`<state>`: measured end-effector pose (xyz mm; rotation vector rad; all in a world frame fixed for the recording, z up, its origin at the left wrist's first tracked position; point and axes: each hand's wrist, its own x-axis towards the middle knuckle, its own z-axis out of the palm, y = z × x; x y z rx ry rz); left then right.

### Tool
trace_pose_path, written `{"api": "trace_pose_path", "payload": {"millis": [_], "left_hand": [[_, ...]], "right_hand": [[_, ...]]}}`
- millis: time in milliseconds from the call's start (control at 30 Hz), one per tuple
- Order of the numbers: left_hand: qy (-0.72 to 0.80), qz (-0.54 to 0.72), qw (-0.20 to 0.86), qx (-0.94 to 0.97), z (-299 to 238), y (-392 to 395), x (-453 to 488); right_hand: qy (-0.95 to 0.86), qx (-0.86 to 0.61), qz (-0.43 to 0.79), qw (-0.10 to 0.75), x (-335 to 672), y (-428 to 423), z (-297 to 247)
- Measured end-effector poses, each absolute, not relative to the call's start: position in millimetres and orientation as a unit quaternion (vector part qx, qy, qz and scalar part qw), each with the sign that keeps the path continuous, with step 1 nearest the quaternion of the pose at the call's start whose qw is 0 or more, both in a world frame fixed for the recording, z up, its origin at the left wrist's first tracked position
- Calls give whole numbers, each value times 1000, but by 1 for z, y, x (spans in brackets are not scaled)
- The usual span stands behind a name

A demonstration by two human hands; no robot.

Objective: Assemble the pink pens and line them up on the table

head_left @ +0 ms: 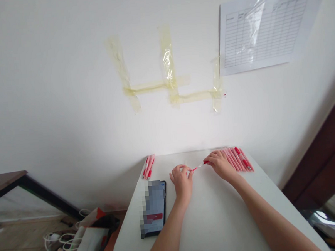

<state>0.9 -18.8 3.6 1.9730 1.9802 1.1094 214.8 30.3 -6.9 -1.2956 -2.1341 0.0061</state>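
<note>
Above the white table, my left hand pinches the red end of a slim pen between thumb and fingertips. The pen has a clear or pale middle and red ends; whether it is one piece or separate parts I cannot tell. My right hand closes its fingers on the pen's other red end. Just beyond the right hand lies a row of several pink and red pens, side by side and partly covered by that hand. A smaller group of pens rests at the table's far left corner.
A phone with a partly blurred screen lies left of my left forearm. The table's back edge meets a white wall with yellowed tape and a printed sheet. Bags and cables are on the floor at left.
</note>
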Motion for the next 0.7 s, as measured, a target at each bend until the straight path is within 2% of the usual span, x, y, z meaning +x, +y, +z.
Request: {"api": "trace_pose_path", "payload": {"millis": [700], "left_hand": [[635, 386, 72, 666, 2, -19, 1]], "right_hand": [[-845, -447, 27, 292, 200, 23, -1]]}}
